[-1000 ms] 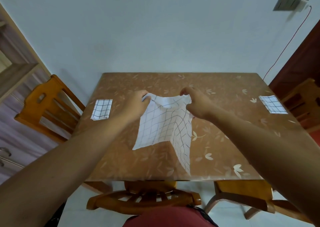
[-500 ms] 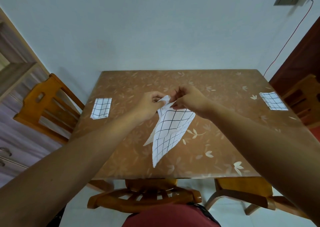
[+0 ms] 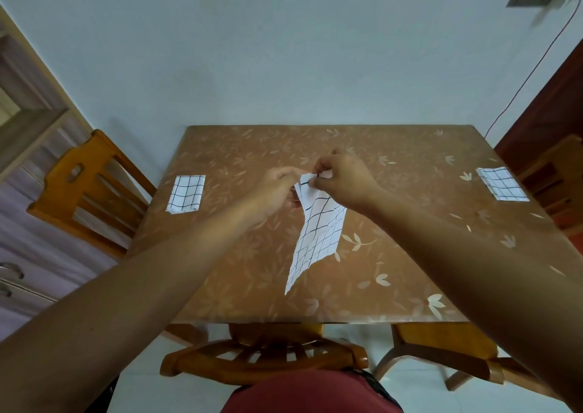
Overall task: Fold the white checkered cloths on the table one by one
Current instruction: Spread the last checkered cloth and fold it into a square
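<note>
A checkered cloth [image 3: 318, 232] hangs doubled above the tabletop [image 3: 239, 280] centre; left folded cloth [image 3: 186, 194] and right folded cloth [image 3: 502, 184] lie flat at its sides.

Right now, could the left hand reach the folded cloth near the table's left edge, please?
Probably yes: only bare table lies between the left hand and the folded cloth. But its fingers pinch the hanging cloth with the right hand, so it must let go first.

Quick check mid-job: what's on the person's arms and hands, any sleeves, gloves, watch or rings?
The left arm and right arm are bare, no sleeves showing. The left hand and right hand wear no gloves; no watch, band or ring is visible. A dark red garment shows at the bottom edge.
</note>
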A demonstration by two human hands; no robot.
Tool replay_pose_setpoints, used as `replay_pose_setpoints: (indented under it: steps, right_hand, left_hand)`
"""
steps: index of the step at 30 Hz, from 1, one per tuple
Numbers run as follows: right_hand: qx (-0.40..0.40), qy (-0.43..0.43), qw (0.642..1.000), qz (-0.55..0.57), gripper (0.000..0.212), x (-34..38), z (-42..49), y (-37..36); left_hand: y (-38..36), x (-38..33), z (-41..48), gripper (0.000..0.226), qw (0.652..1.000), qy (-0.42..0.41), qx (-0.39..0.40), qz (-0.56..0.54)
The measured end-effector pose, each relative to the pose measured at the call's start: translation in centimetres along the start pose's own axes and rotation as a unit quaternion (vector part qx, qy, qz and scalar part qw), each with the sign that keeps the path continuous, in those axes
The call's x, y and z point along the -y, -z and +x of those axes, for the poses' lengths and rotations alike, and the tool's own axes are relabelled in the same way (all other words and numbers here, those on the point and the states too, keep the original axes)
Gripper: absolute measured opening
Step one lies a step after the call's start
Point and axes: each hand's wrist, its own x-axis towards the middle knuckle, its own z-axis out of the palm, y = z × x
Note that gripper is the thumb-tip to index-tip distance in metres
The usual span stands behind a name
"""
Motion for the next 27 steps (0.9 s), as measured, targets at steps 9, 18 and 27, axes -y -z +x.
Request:
replay_pose_setpoints:
  steps: [9,18,27]
  right_hand:
    - [0.026,-0.021,0.999,0.015,0.022,0.7,-0.2,0.2]
    - [0.061,-0.013,0.996,0.061,0.026,0.1,0.3,-0.2]
    - [0.164,-0.038,0.985,-0.031,0.016,-3.9,0.3,0.2]
  left_hand:
    - [0.8,-0.1,-0.7,0.032,0.987,-0.053,0.032,0.147]
    - [1.3,0.0,-0.3,0.028,0.972,-0.082,0.019,0.218]
    - [3.2,0.9,-0.1,0.025,0.954,-0.114,-0.004,0.277]
